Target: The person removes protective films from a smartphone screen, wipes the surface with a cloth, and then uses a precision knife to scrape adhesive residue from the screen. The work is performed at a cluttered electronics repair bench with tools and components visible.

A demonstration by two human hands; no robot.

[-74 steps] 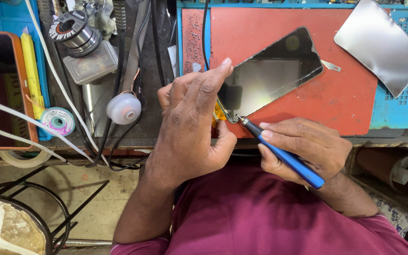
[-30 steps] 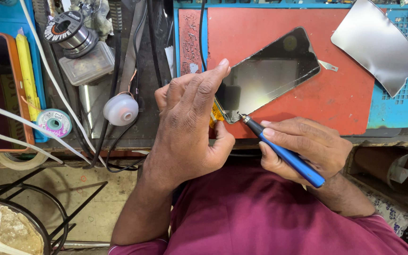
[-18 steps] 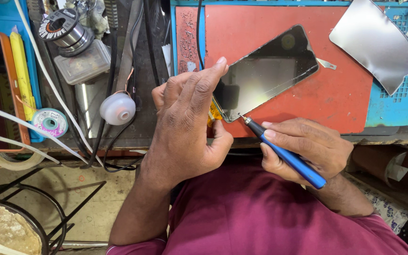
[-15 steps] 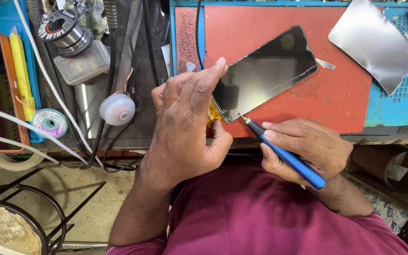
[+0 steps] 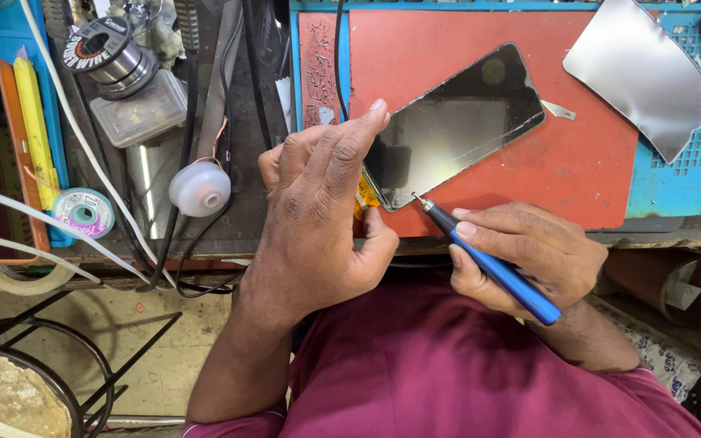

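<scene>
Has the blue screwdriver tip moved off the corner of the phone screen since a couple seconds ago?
No. The blue screwdriver in the right hand keeps its tip at the phone screen corner, above the red mat edge.

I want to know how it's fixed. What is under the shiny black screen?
Under the black screen lies a red mat. The left hand covers the screen's near corner, so what lies beneath there stays hidden.

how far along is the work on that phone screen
Done: the dark screen panel is already off any phone body, and a shiny metal sheet lies apart on the mat. In hand: the left hand grips the panel's lower corner while the right hand sets a blue screwdriver tip at its edge. Left: no reassembly is visible yet.
</scene>
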